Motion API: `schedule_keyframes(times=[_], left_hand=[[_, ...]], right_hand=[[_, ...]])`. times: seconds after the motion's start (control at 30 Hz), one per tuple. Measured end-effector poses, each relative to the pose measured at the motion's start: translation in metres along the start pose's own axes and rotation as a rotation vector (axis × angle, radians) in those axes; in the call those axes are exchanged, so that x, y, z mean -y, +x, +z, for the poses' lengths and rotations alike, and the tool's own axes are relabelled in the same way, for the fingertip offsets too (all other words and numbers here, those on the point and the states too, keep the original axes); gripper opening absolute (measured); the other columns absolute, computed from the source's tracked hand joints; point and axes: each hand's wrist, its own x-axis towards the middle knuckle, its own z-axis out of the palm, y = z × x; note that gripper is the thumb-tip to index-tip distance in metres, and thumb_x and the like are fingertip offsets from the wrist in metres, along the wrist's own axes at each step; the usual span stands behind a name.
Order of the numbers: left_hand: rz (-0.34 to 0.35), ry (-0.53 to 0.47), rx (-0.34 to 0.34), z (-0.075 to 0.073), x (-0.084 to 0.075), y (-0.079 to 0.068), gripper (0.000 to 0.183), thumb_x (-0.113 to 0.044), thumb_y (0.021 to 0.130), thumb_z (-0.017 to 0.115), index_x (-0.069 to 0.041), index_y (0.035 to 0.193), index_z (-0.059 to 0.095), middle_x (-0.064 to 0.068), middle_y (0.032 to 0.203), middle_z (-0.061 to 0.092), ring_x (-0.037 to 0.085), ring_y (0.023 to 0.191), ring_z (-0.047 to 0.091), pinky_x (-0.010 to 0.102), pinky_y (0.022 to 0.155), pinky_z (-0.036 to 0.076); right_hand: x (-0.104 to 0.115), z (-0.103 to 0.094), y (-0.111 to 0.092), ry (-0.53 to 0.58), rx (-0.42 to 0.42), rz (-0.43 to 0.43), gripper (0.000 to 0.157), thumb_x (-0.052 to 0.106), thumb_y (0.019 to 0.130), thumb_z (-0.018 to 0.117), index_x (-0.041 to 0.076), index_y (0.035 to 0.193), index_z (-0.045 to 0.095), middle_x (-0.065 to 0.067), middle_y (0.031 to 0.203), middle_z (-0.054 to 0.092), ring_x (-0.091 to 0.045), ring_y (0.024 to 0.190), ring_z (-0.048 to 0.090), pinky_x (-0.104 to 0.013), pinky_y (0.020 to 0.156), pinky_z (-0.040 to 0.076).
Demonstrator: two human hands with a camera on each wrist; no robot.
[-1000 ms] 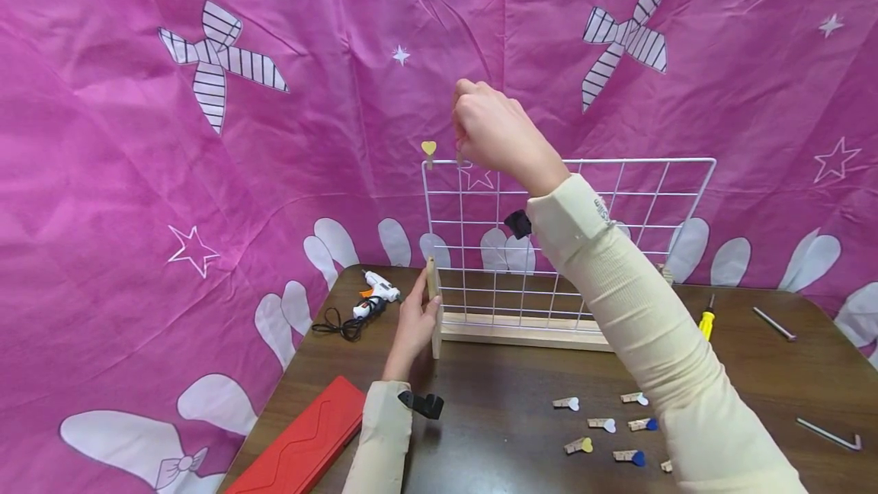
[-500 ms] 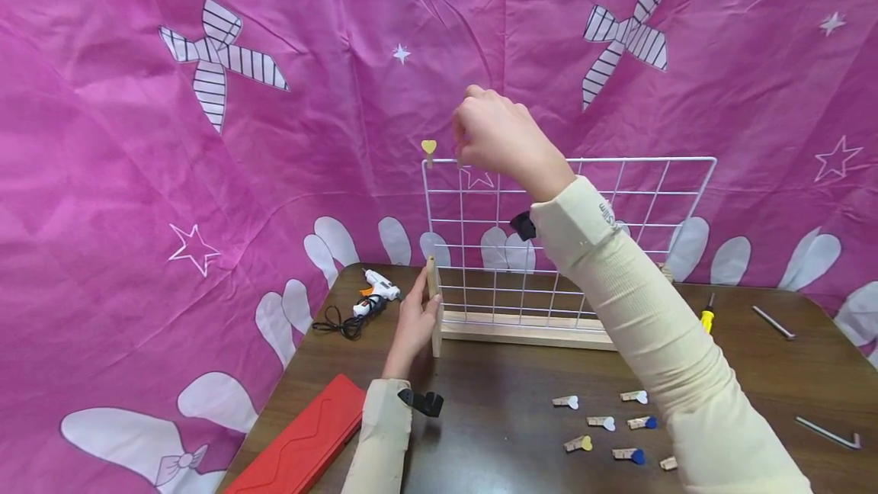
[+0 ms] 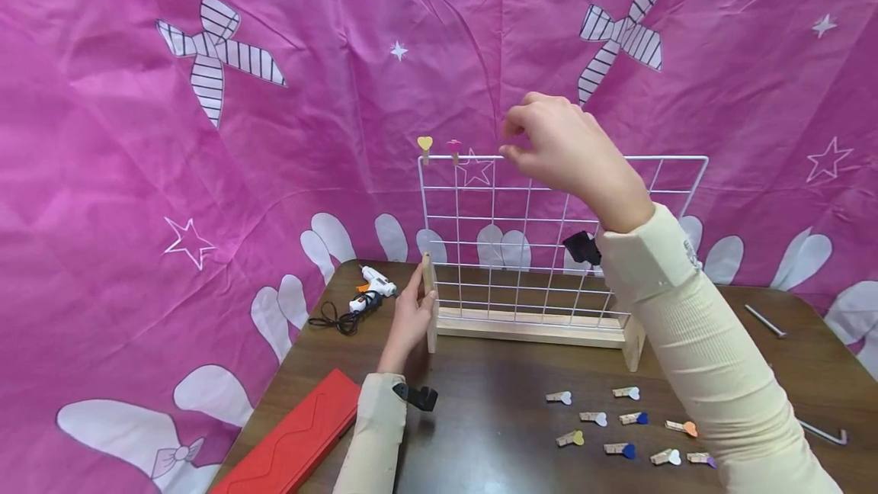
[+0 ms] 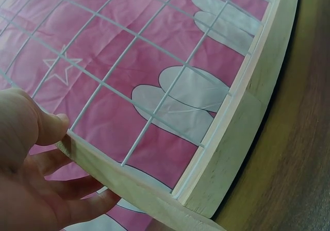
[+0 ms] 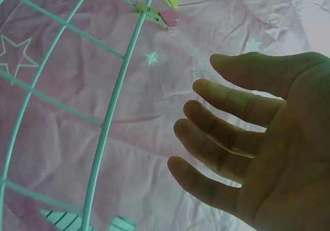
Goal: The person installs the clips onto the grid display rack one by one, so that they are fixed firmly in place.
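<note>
- The white wire grid [image 3: 525, 220] is standing upright on the worktop [image 3: 494, 433], its lower edge meeting a pale wooden base rail [image 3: 531, 330].
- The left hand [image 3: 410, 320] is pinching the wooden end piece [image 4: 134, 187] at the grid's left side, thumb on one face and fingers on the other.
- The right hand [image 3: 565, 145] is hovering near the grid's top bar without touching it, holding nothing, its fingers spreading apart and bending only slightly.
- The yellow heart clothespin [image 3: 425, 146] is clipping onto the grid's top left corner; the pink heart clothespin [image 3: 454, 149] is clipping onto the top bar just to its right.
- Nine loose heart clothespins [image 3: 620, 450] are lying in front of the grid's right half, showing white, blue, yellow, orange and purple.
- A hot-glue gun [image 3: 377, 282] is lying left of the grid.
- A red case [image 3: 295, 433] is lying in front and left of the grid.
- A hex key [image 3: 764, 321] is lying right of the grid.
</note>
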Motion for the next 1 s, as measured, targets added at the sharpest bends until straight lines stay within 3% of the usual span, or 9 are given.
schedule_keyframes(times=[0.27, 0.67, 1.0], left_hand=[[-0.013, 0.003, 0.015, 0.000, 0.002, 0.001, 0.060, -0.006, 0.093, 0.051, -0.020, 0.147, 0.027, 0.021, 0.129, 0.050, 0.032, 0.104, 0.057, 0.047, 0.080, 0.051], [-0.002, 0.007, -0.001, -0.001, 0.001, 0.002, 0.061, -0.005, 0.093, 0.051, -0.023, 0.146, 0.028, 0.022, 0.125, 0.052, 0.031, 0.100, 0.059, 0.045, 0.078, 0.052], [-0.004, -0.001, -0.003, 0.000, 0.001, 0.002, 0.061, -0.005, 0.093, 0.052, -0.024, 0.146, 0.029, 0.023, 0.121, 0.055, 0.030, 0.100, 0.059, 0.044, 0.079, 0.052]], right_hand=[[-0.012, 0.004, -0.033, 0.060, -0.068, -0.039, 0.013, 0.017, 0.087, 0.059, 0.006, 0.088, 0.066, -0.005, 0.087, 0.060, -0.023, 0.082, 0.056, -0.040, 0.074, 0.045], [-0.031, 0.038, -0.085, 0.153, -0.235, -0.086, 0.007, 0.016, 0.087, 0.064, 0.010, 0.085, 0.067, 0.002, 0.078, 0.060, -0.014, 0.073, 0.057, -0.033, 0.063, 0.042], [-0.059, 0.074, -0.138, 0.177, -0.238, -0.014, 0.004, 0.014, 0.086, 0.064, 0.011, 0.086, 0.067, 0.006, 0.080, 0.059, -0.009, 0.073, 0.055, -0.030, 0.060, 0.044]])
